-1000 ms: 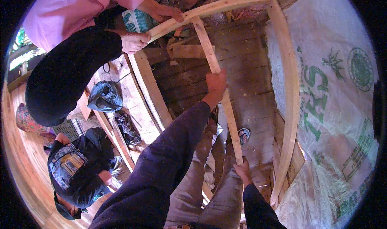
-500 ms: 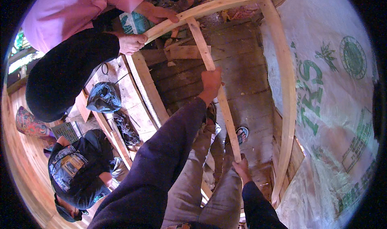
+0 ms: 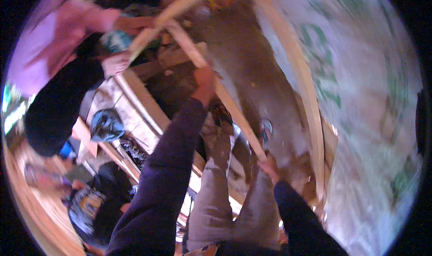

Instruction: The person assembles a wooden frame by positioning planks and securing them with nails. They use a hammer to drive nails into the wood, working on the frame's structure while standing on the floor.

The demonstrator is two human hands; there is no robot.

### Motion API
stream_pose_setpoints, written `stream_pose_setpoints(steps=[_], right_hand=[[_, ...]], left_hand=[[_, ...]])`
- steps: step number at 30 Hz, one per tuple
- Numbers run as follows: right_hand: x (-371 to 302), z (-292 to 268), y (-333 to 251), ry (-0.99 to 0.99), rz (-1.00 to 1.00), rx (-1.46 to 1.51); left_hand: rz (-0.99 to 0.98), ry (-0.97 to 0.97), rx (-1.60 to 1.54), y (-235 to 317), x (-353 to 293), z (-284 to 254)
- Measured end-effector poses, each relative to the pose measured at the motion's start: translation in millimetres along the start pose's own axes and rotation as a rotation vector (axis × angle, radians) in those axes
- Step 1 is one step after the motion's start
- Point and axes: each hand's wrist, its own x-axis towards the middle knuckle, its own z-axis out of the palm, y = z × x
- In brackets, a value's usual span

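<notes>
My left hand [image 3: 204,81] held a thin wooden strip [image 3: 236,115], with my fingers wrapped around it, a bit nearer its far end than its near end. My right hand [image 3: 269,167] held the same strip at its near end, and those fingers were curled around the wood too. The strip ran at a slant above the brown floor [image 3: 245,49], from the long far bar [image 3: 191,3] of a wooden frame down to just in front of my legs [image 3: 209,211]. Its far end touched that bar. The right side bar [image 3: 301,71] of the frame bent along the right edge of the floor, and a big white sheet [image 3: 375,107] with green print hung beside it

A person in a pink shirt [image 3: 67,40] was past the left edge of the floor. One hand [image 3: 116,64] was on the left end of the far bar, and another hand [image 3: 140,24] was on the bar near where my strip met it. I could not tell how tight those fingers were. A foot in a sandal [image 3: 266,129] was on the floor, just right of my strip. On the left, a blue bag [image 3: 107,124] lay on pale boards [image 3: 135,109]
</notes>
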Motion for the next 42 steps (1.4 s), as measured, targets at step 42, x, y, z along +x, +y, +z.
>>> stream_pose_setpoints(steps=[42], right_hand=[[25.5,16.4,6.7,0.059,-0.216,0.107]], left_hand=[[-0.144,-0.250,-0.027,-51.1,-140.9,-109.0]])
